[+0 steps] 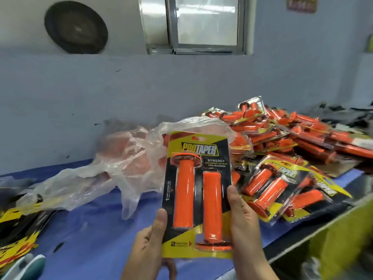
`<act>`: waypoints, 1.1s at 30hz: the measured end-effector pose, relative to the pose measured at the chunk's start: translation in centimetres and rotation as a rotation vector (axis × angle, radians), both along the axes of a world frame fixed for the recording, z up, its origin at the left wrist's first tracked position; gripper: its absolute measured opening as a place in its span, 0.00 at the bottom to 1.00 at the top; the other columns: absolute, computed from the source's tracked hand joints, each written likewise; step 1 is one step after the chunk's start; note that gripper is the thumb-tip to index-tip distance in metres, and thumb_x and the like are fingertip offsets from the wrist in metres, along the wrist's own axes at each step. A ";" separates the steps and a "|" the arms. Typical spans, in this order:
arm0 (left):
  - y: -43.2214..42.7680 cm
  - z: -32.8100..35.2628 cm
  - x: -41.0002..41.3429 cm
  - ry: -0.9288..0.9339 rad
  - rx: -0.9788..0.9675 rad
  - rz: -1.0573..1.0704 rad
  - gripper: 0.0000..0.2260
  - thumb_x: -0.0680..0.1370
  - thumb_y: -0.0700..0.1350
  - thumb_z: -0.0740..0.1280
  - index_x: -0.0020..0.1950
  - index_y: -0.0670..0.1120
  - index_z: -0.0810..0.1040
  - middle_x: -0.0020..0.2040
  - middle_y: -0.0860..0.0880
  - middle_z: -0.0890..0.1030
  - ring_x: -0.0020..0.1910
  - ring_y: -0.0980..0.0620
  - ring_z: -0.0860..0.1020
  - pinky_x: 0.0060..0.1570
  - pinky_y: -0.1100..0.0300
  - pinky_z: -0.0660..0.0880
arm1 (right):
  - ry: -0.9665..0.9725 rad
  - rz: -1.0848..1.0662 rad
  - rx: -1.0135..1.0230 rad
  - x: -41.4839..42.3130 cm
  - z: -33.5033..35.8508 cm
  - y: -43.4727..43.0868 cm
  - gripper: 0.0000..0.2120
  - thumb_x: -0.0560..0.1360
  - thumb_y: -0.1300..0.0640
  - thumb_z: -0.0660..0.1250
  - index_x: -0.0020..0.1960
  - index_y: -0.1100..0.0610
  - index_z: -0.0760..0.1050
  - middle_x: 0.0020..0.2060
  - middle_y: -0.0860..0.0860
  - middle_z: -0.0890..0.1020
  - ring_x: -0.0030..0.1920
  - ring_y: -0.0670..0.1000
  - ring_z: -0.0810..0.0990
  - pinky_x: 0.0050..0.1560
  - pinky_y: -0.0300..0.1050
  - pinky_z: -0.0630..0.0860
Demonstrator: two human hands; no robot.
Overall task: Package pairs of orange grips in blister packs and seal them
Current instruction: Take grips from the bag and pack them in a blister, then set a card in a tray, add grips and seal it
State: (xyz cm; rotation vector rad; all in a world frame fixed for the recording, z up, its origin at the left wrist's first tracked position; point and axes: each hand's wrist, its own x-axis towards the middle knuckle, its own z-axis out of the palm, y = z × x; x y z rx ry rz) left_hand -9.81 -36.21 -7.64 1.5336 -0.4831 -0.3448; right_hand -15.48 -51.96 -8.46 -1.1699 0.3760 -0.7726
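Clear bag (113,168) slumped on the blue table (90,229), left. My left hand (149,239) and right hand (246,225) pinch the blister pack (196,199) by its lower edges, held upright above the table, two orange grips (183,193) inside. More packs (292,142) heaped at right.

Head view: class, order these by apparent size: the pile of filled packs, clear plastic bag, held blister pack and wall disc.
1-2. pile of filled packs and clear plastic bag: too alike to rank.
3. held blister pack, enlarged by nearness to the camera.
4. wall disc.
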 end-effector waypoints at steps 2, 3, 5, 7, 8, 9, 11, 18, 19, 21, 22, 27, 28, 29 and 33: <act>-2.3 1.4 -0.8 -0.021 0.046 -0.025 0.31 0.68 0.67 0.55 0.28 0.44 0.84 0.24 0.40 0.79 0.19 0.48 0.75 0.20 0.62 0.71 | -0.016 -0.039 -0.004 -1.6 1.2 -2.1 0.17 0.69 0.33 0.64 0.47 0.42 0.83 0.43 0.53 0.86 0.44 0.55 0.86 0.45 0.56 0.82; -3.6 2.3 -1.0 -0.028 0.043 -0.030 0.33 0.68 0.69 0.55 0.28 0.42 0.83 0.22 0.42 0.78 0.18 0.48 0.74 0.19 0.61 0.70 | -0.032 -0.055 -0.011 -2.3 2.1 -3.1 0.18 0.68 0.32 0.64 0.47 0.43 0.83 0.42 0.54 0.86 0.42 0.56 0.86 0.40 0.54 0.83; -6.6 4.3 -1.1 -0.041 -0.001 0.016 0.36 0.66 0.74 0.57 0.28 0.40 0.80 0.20 0.44 0.73 0.16 0.48 0.69 0.18 0.60 0.64 | -0.058 -0.079 -0.047 -3.2 4.4 -5.6 0.20 0.70 0.31 0.63 0.49 0.43 0.83 0.41 0.54 0.86 0.41 0.56 0.86 0.34 0.49 0.82; -10.6 6.7 -0.4 -0.034 -0.114 0.028 0.33 0.68 0.74 0.61 0.24 0.44 0.76 0.19 0.45 0.69 0.15 0.50 0.66 0.18 0.65 0.61 | -0.065 -0.134 -0.094 -3.0 7.4 -9.1 0.22 0.73 0.31 0.60 0.50 0.44 0.83 0.42 0.53 0.86 0.42 0.55 0.86 0.36 0.48 0.81; -13.0 8.4 0.3 -0.030 -0.189 0.006 0.31 0.71 0.72 0.62 0.25 0.46 0.76 0.20 0.45 0.69 0.15 0.50 0.66 0.18 0.66 0.61 | -0.068 -0.169 -0.105 -2.7 9.2 -11.2 0.23 0.75 0.30 0.57 0.53 0.45 0.82 0.43 0.52 0.86 0.44 0.55 0.86 0.39 0.50 0.81; -15.9 10.4 1.3 -0.021 -0.270 -0.015 0.27 0.74 0.69 0.63 0.28 0.48 0.78 0.21 0.46 0.71 0.16 0.51 0.67 0.17 0.65 0.63 | -0.087 -0.206 -0.107 -2.4 11.0 -13.4 0.25 0.77 0.31 0.55 0.58 0.46 0.79 0.47 0.52 0.86 0.46 0.55 0.85 0.45 0.54 0.81; -22.4 15.4 3.9 0.058 -0.424 -0.068 0.20 0.79 0.61 0.64 0.46 0.45 0.82 0.28 0.46 0.78 0.22 0.52 0.76 0.20 0.60 0.73 | -0.109 -0.300 -0.128 -1.5 14.1 -17.1 0.26 0.80 0.34 0.51 0.70 0.48 0.69 0.59 0.52 0.81 0.55 0.54 0.81 0.60 0.62 0.75; -31.2 22.0 6.4 0.063 -0.285 -0.221 0.10 0.84 0.48 0.60 0.52 0.41 0.72 0.52 0.42 0.76 0.45 0.45 0.82 0.50 0.52 0.82 | 0.118 -0.550 -0.354 -1.9 11.4 -22.1 0.21 0.81 0.42 0.55 0.72 0.47 0.63 0.64 0.48 0.73 0.60 0.51 0.73 0.57 0.53 0.71; -30.3 20.3 6.0 -0.066 -0.219 -0.246 0.08 0.83 0.47 0.60 0.49 0.44 0.72 0.50 0.43 0.78 0.44 0.47 0.82 0.46 0.54 0.83 | 0.163 -0.614 -0.386 -2.3 9.2 -21.9 0.21 0.81 0.42 0.55 0.72 0.46 0.63 0.65 0.47 0.71 0.61 0.51 0.72 0.59 0.54 0.72; -27.4 15.3 5.5 -0.405 -0.063 -0.249 0.05 0.83 0.49 0.61 0.53 0.50 0.74 0.48 0.49 0.81 0.42 0.52 0.82 0.41 0.56 0.82 | 0.318 -0.786 -0.442 -3.1 4.2 -20.4 0.24 0.80 0.44 0.55 0.74 0.49 0.62 0.71 0.51 0.67 0.69 0.53 0.67 0.68 0.57 0.66; -25.5 12.3 5.5 -0.586 0.008 -0.214 0.06 0.83 0.52 0.61 0.55 0.52 0.74 0.47 0.54 0.81 0.43 0.56 0.82 0.41 0.58 0.81 | 0.426 -0.842 -0.466 -3.2 1.8 -19.4 0.25 0.80 0.44 0.55 0.75 0.50 0.61 0.74 0.54 0.64 0.73 0.55 0.61 0.72 0.59 0.61; -16.7 -1.1 6.3 -1.021 0.431 0.021 0.21 0.78 0.68 0.53 0.70 0.65 0.64 0.73 0.60 0.65 0.71 0.58 0.63 0.67 0.59 0.65 | 0.764 -0.619 -0.471 -2.0 -4.9 -15.7 0.41 0.74 0.30 0.54 0.79 0.43 0.39 0.78 0.56 0.39 0.77 0.63 0.44 0.75 0.62 0.49; -16.1 -3.0 6.6 -1.005 0.544 0.023 0.27 0.76 0.72 0.49 0.73 0.66 0.60 0.78 0.58 0.56 0.76 0.57 0.55 0.73 0.52 0.59 | 0.818 -0.579 -0.504 -1.4 -5.3 -15.6 0.43 0.74 0.29 0.53 0.79 0.44 0.38 0.78 0.57 0.38 0.77 0.65 0.44 0.75 0.61 0.49; -15.8 -4.5 6.6 -0.962 0.631 0.011 0.32 0.73 0.76 0.47 0.75 0.67 0.56 0.80 0.58 0.48 0.78 0.56 0.47 0.76 0.47 0.51 | 0.872 -0.550 -0.537 -0.9 -5.6 -15.5 0.43 0.74 0.28 0.53 0.79 0.45 0.37 0.78 0.59 0.38 0.77 0.66 0.44 0.75 0.61 0.49; -18.0 -6.8 6.3 -0.841 0.576 0.057 0.33 0.70 0.77 0.51 0.73 0.71 0.51 0.80 0.59 0.48 0.79 0.55 0.46 0.75 0.39 0.43 | 0.937 -0.533 -0.564 0.9 -6.2 -16.4 0.42 0.75 0.30 0.54 0.79 0.44 0.37 0.78 0.58 0.42 0.77 0.67 0.45 0.75 0.64 0.46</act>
